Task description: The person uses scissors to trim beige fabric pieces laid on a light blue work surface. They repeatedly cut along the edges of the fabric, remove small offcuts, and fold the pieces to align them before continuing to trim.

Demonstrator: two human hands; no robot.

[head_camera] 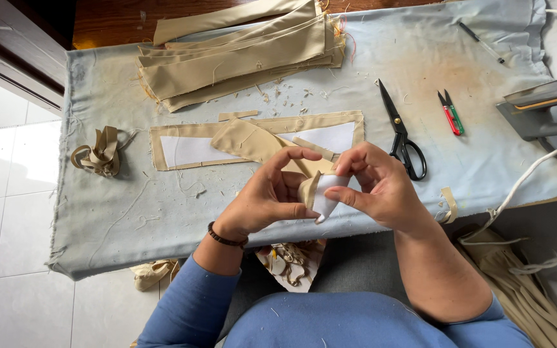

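My left hand [267, 196] and my right hand [381, 183] meet over the near edge of the padded table [130, 212]. Together they pinch a small tan fabric piece with white lining [320, 195], folded between the fingertips. Just beyond the hands lies a flat tan panel with white interfacing [195, 149], with loose tan scraps on top of it. A bead bracelet circles my left wrist.
A stack of long tan fabric strips [240, 55] lies at the far side. Black scissors [400, 132] and small red-green snips [450, 113] sit to the right, a pen [479, 42] further back. A knotted tan scrap bundle [100, 153] lies left. An iron [543, 106] and its white cord are at the right edge.
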